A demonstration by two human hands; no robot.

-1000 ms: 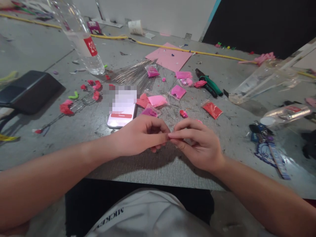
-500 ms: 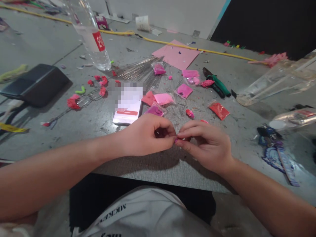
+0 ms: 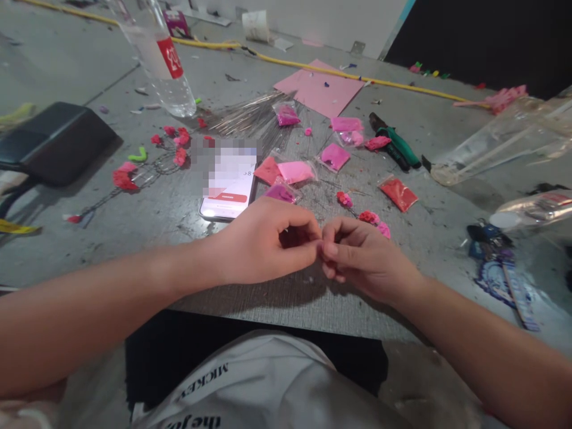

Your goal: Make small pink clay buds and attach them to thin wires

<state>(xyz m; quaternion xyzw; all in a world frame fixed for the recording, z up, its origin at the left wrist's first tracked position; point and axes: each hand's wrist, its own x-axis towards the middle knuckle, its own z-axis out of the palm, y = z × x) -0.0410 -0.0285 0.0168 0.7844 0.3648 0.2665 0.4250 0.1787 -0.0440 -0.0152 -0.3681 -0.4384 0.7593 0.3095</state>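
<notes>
Since the earlier frame the right hand [image 3: 361, 259] has curled tighter, uncovering a small red flower [image 3: 369, 217] just beyond its knuckles. It is meeting the left hand [image 3: 263, 241] fingertip to fingertip, both pinching a tiny pink piece [image 3: 319, 245] that is sitting directly between them, equally near each; its long axis cannot be told. The white shirt [image 3: 268, 387] is showing "MICKE", and the water bottle [image 3: 165, 71] is wearing a red label starting with "2".
</notes>
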